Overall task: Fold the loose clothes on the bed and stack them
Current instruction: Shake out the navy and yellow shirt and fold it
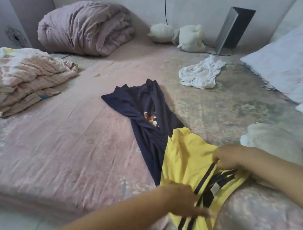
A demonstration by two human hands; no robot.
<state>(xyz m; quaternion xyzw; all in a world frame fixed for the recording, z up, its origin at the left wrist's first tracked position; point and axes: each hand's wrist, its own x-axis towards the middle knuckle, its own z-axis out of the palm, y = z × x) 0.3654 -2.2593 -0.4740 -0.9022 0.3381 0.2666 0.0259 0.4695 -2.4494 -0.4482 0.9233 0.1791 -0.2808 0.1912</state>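
We see the bed (72, 145) filling most of the frame, pink floral sheet. Rolled mauve duvet (85, 28) upper left, folded pink blanket (23, 79) at left edge, white pillow (292, 68) upper right. Navy shirt (143, 114) lies loose in the centre, its lower end under the yellow garment (183, 157) at lower right, near the bed's front edge. Crumpled white garment (201, 75) right of centre, well apart from both. Left hand (185, 199) grips the yellow garment's near edge by the dark stripes; right hand (232, 155) pinches its far edge. Both blurred.
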